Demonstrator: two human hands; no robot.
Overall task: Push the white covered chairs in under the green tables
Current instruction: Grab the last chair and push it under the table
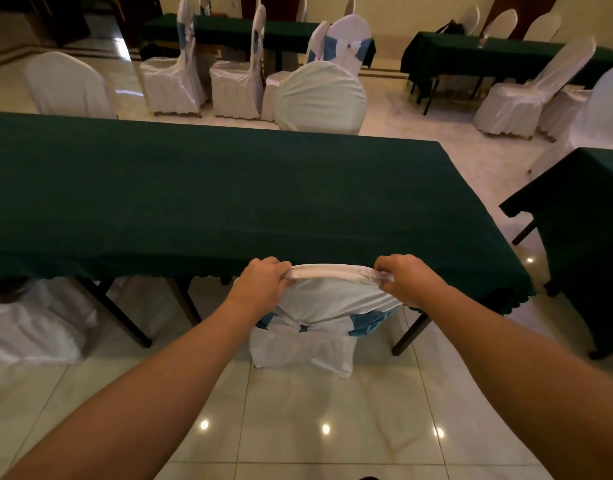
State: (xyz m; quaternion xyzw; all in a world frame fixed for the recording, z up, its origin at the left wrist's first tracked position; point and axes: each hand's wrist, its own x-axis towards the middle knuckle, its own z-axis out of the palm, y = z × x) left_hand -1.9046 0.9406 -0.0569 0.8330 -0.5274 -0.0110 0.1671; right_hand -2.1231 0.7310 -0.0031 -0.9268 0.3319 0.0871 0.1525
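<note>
A white covered chair (318,306) with a blue sash stands in front of me, its backrest top against the near edge of the long green table (211,188). Its seat is hidden under the tablecloth. My left hand (261,284) grips the left corner of the backrest top. My right hand (407,278) grips the right corner. Both arms reach forward over the tiled floor.
Another white chair (38,320) is tucked under the table at the left. Across the table stand two chair backs (320,97). More chairs and green tables (505,53) fill the back. A further green table (582,216) stands at the right, with a narrow aisle between.
</note>
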